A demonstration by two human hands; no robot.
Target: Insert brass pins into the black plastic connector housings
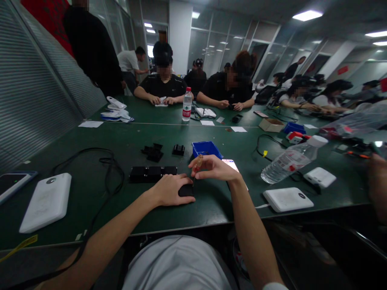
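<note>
On the green table, my left hand [171, 190] is closed around a small black plastic case [185, 190], pressing it to the tabletop. My right hand [213, 167] grips a screwdriver [198, 161] with a clear amber handle, held nearly upright. Its shaft points down at the right end of the black case; whether the tip sits in a screw is too small to tell. Beyond my left hand lies a row of black cases [152, 174]. Farther back are a separate black piece [178, 150] and a loose heap of black parts [152, 152]. A blue tray [207, 146] stands behind my right hand.
A phone [231, 164] lies partly behind my right wrist. To the right are a tilted water bottle [290, 161] and a white power bank [288, 199]. Another white power bank [46, 202] and a black cable [113, 161] lie left. Co-workers sit across the table.
</note>
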